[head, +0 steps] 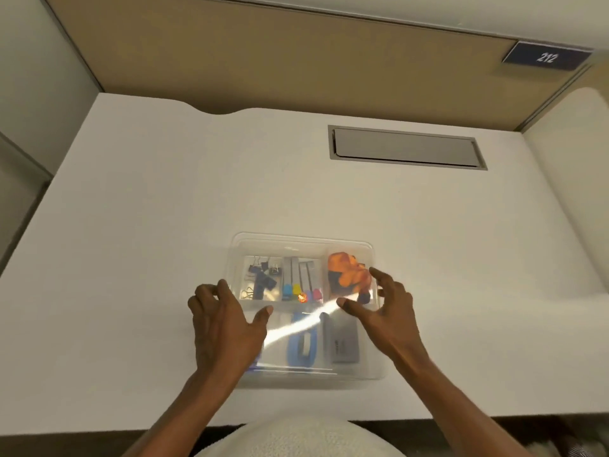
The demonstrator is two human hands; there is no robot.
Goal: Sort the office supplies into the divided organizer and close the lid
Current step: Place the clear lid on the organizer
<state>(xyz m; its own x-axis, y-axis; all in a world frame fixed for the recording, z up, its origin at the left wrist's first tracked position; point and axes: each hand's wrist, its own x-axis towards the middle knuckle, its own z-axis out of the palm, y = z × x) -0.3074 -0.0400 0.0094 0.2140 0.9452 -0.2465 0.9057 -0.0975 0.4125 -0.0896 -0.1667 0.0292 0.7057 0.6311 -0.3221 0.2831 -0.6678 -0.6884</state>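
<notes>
Closing step: the clear lid (296,328) appears to lie over the filled organizer (369,249), every supply already inside.
Next move: likely pressing the rim until it seats.
Left hand (220,319): fingers spread, flat on the lid's left edge.
Right hand (384,310): spread, resting near the right edge.
Organizer place: tabletop (164,209), toward its near edge.

The white desk (164,199) carries one clear plastic organizer (375,364), which sits near the front edge, roughly centred. A grey rectangular cover plate (407,148) is set flush into the desk surface toward the back right, well apart from the organizer.
</notes>
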